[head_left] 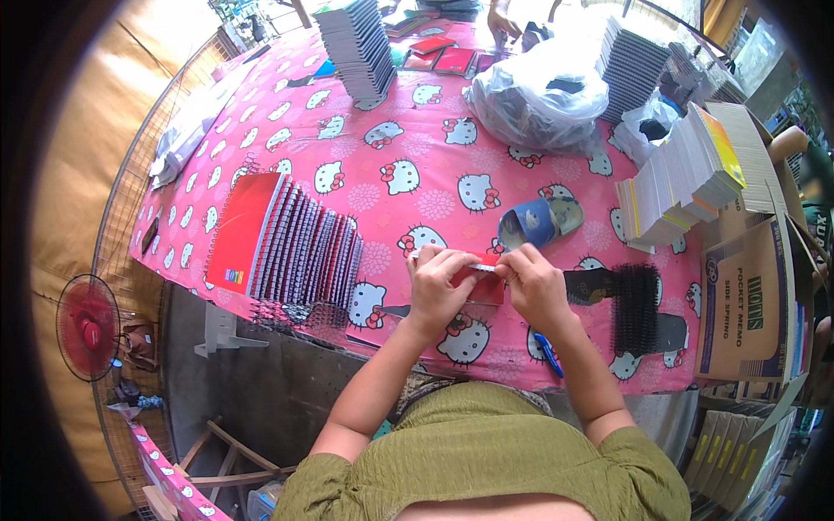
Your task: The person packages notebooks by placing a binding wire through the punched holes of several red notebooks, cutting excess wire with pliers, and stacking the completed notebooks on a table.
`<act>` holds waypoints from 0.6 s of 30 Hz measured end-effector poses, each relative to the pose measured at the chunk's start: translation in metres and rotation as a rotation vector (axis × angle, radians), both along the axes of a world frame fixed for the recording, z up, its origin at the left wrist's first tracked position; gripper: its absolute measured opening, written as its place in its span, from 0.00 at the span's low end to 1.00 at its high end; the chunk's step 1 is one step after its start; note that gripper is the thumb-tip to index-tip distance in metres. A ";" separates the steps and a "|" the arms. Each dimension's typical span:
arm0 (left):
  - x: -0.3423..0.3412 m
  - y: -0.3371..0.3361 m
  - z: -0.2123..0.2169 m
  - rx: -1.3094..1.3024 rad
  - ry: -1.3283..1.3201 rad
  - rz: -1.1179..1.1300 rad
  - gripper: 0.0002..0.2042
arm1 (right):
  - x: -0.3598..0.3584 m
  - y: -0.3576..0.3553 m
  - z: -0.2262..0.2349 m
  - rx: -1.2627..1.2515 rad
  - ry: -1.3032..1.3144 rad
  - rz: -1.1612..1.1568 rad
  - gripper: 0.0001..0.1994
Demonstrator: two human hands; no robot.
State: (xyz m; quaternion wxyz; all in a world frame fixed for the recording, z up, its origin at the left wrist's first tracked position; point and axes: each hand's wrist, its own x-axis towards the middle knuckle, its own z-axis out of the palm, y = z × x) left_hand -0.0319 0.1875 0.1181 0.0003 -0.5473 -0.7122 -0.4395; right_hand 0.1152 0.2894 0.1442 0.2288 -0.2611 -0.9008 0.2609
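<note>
A small red notebook (486, 293) lies on the table in front of me, its top edge toward the far side. My left hand (441, 285) grips its left and upper part, thumb laid along the pale top edge. At the upper right corner, my right hand (535, 285) pinches that edge with closed fingers. Whether a wire coil sits in the edge is too small to tell. Just beyond my right hand is a blue slipper (543, 220). Black spiral coils (635, 306) lie bunched to its right, and a blue pen (549, 355) rests beneath my right forearm.
Red spiral notebooks (248, 233) stand stacked at the left on the pink cat-print tablecloth (343, 178). More stacks (356, 50) rise at the back, near a plastic bag (539, 100). Paper pads (682, 187) and a cardboard box (745, 300) flank the right. Another person's hand (502, 24) shows at the far edge.
</note>
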 end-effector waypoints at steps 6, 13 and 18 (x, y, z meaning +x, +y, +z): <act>-0.002 -0.001 -0.002 -0.005 0.005 -0.006 0.10 | -0.005 -0.004 0.006 0.014 0.019 0.027 0.11; -0.004 0.000 -0.010 -0.024 -0.054 -0.049 0.09 | -0.006 -0.004 -0.004 -0.006 0.086 -0.011 0.06; -0.008 -0.003 -0.010 -0.031 -0.057 -0.086 0.08 | 0.001 0.017 0.003 -0.059 -0.061 0.126 0.09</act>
